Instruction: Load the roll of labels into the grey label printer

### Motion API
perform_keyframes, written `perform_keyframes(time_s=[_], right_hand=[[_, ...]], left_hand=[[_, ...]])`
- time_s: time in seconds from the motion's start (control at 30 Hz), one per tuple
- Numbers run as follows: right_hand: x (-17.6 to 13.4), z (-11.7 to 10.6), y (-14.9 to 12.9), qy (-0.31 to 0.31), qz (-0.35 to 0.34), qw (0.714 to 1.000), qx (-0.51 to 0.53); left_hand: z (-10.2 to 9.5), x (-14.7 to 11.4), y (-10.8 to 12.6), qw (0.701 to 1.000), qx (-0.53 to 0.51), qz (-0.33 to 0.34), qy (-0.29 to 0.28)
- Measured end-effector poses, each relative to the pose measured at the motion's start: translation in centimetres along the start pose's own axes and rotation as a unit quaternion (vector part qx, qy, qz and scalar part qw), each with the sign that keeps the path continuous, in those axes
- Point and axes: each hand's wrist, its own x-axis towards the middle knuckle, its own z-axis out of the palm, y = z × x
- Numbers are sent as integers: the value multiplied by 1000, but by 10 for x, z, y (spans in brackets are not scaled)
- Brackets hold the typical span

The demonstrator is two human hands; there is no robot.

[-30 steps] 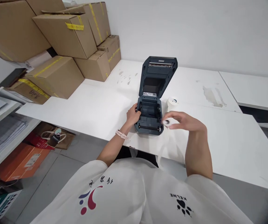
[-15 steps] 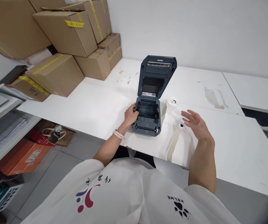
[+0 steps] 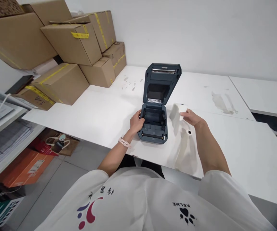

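Observation:
A dark grey label printer (image 3: 153,123) stands on the white table with its lid (image 3: 162,83) raised, so its inner bay shows. My left hand (image 3: 136,122) grips the printer's left side, thumb over the rim. On the other side, my right hand (image 3: 191,117) is closed on a white label roll (image 3: 178,111), whose loose strip hangs down toward the table beside the printer. Nearer to me lies a second, thinner roll (image 3: 188,132), with a long pale strip unwound toward the table's front edge. My right fingertips are partly hidden behind the label roll.
Stacked cardboard boxes (image 3: 63,81) with yellow tape rise at the back left. A shelf (image 3: 10,128) with papers stands at the left, and an orange box (image 3: 25,166) lies below it. The table (image 3: 237,138) extends right; a white wall (image 3: 188,35) is behind.
My right hand has moved from open in the air to the label roll, closing on it and tilting it. My left hand stays on the printer. The view has shifted slightly.

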Motion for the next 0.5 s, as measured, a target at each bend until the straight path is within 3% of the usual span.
perform_keyframes(time_s=[0.1, 0.2, 0.27, 0.33, 0.4, 0.5], right_hand=[[-16, 9, -28, -40, -48, 998, -18], [-28, 37, -78, -151, -95, 973, -147], [-30, 67, -111, -187, -110, 927, -305], [-26, 98, -132, -170, -114, 858, -471], [-17, 124, -138, -149, -100, 794, -581], [-1, 143, -126, -147, -66, 753, -638]], left_hand=[[0, 1, 0, 1000, -1, -6, 2], [0, 1, 0, 1000, -1, 0, 2], [-1, 0, 1, 1000, -2, 5, 0], [-1, -1, 2, 1000, 0, 10, -2], [-1, -1, 2, 1000, 3, 7, -1], [0, 0, 2, 1000, 5, 1, -5]])
